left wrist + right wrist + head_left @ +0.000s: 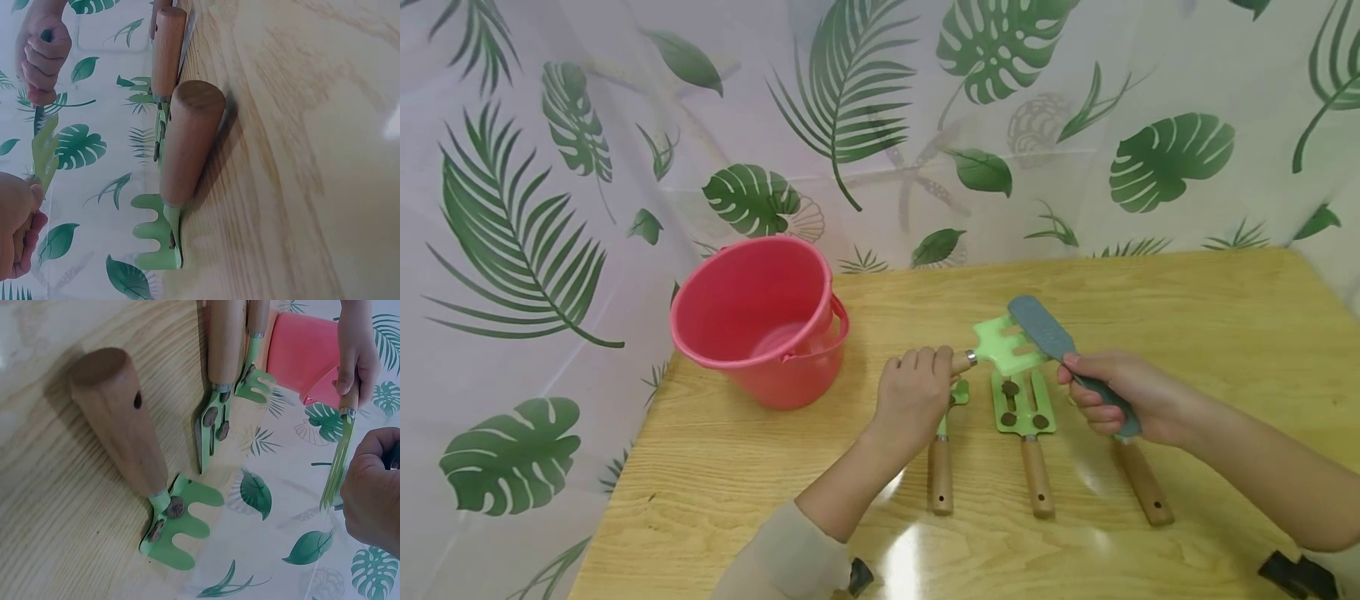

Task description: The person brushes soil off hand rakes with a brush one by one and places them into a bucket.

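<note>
In the head view my left hand (916,390) grips the wooden handle of a green garden fork (1000,343), holding it above the table with the tines to the right. My right hand (1108,392) grips a grey-blue brush (1041,327), its head overlapping the fork's tines. In the left wrist view, the brush's bristled side faces the fork (45,153). Beneath the hands lie a small green rake (942,471), partly hidden by my left hand, a slotted green fork (1026,412) with brown lumps on it, and another rake (181,519) with brown lumps, its head hidden in the head view.
A red bucket (760,325) with its handle hanging to the right stands at the table's left. Behind the wooden table (1210,333) hangs a leaf-patterned cloth (880,108), which also covers the left side.
</note>
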Tool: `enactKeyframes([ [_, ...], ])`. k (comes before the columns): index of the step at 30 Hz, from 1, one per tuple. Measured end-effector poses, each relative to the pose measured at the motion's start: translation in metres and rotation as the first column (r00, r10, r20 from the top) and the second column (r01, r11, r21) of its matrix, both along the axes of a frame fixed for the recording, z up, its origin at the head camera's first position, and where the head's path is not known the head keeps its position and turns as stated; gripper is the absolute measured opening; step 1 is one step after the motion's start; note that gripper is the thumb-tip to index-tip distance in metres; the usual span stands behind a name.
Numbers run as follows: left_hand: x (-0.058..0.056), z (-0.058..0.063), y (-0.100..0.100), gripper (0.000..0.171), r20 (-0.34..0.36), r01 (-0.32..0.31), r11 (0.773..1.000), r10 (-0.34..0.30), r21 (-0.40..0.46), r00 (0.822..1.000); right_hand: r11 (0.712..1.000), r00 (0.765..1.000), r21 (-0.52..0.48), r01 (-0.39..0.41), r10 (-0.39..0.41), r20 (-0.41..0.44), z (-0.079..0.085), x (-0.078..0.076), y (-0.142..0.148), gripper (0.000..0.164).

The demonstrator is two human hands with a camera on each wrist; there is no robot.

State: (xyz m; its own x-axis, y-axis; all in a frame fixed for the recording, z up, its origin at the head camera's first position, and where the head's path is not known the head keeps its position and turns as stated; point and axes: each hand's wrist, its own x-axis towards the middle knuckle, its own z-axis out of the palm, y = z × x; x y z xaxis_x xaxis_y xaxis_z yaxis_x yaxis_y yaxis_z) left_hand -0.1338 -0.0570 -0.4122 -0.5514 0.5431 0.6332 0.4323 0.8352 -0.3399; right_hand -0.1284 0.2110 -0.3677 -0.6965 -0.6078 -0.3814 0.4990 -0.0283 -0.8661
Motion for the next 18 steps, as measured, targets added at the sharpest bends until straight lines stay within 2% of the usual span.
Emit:
enactKeyframes([
  [4,-0.001,0.0,-0.004,0.025,-0.003,-0.005,1.0,0.005,-0.005,1.0,1.0,1.0,-0.016,0.006,-0.006,0.002,0.0,-0.003,0.005,0.031],
  [7,-0.003,0.0,-0.006,0.024,-0.038,-0.005,1.0,0.005,-0.005,0.999,1.0,1.0,-0.009,0.006,-0.006,-0.007,0.003,-0.005,0.008,0.03],
  [11,-0.005,0.0,-0.009,0.024,-0.067,0.01,1.0,-0.01,-0.007,0.998,0.995,0.999,0.09,0.041,-0.037,-0.04,0.006,-0.008,0.011,0.029],
  [15,-0.007,0.0,-0.013,0.024,-0.066,0.004,1.0,-0.005,-0.018,0.998,0.971,0.993,0.217,0.103,-0.089,-0.074,0.007,-0.011,0.014,0.031],
  [18,-0.007,0.001,-0.016,0.023,-0.046,-0.008,1.0,0.007,-0.025,0.999,0.965,0.99,0.223,0.135,-0.124,-0.059,0.007,-0.014,0.018,0.031],
])
